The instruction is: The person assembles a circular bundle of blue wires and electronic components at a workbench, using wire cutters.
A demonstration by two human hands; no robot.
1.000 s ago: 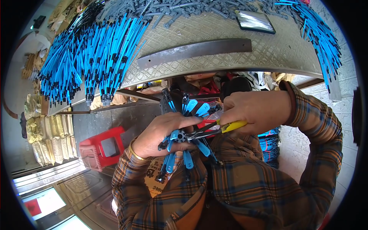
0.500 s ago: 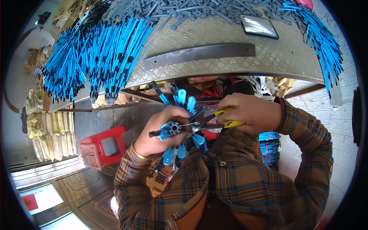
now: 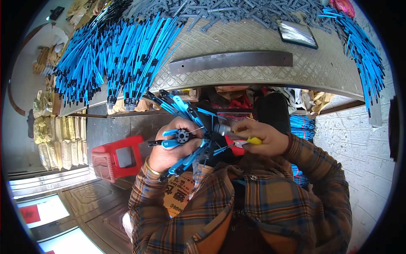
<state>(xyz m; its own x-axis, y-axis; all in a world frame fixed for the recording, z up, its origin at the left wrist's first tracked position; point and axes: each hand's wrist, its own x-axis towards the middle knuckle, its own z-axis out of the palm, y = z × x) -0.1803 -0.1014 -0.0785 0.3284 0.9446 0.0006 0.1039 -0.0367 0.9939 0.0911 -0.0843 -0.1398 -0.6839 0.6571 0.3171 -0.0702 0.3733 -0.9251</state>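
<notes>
My left hand [image 3: 164, 154] is closed around a bundle of blue ribs [image 3: 181, 106] with black ends, which fan out on several sides. A round, slotted black hub [image 3: 182, 135] shows between its thumb and fingers, and a thin wire runs from near it. My right hand [image 3: 266, 137], just to the right, is closed on pliers with yellow handles [image 3: 254, 140]; their jaws are blurred. Beside its fingertips is a grey tubular piece [image 3: 223, 129], also blurred, close to the ribs. Whether the right fingers also grip that piece, I cannot tell.
Ahead stands a workbench [image 3: 237, 78] carrying a dark metal bar [image 3: 230, 62], a heap of grey plastic parts [image 3: 237, 12], a framed tray [image 3: 297, 34] of thin wires, and piles of blue ribs [image 3: 127, 63]. A red stool [image 3: 141, 158] is at the left.
The pliers have drawn away from the hub and turned in my right hand, which moved slightly left and down. A grey tubular piece now shows by its fingertips. The rib bundle shifted left.
</notes>
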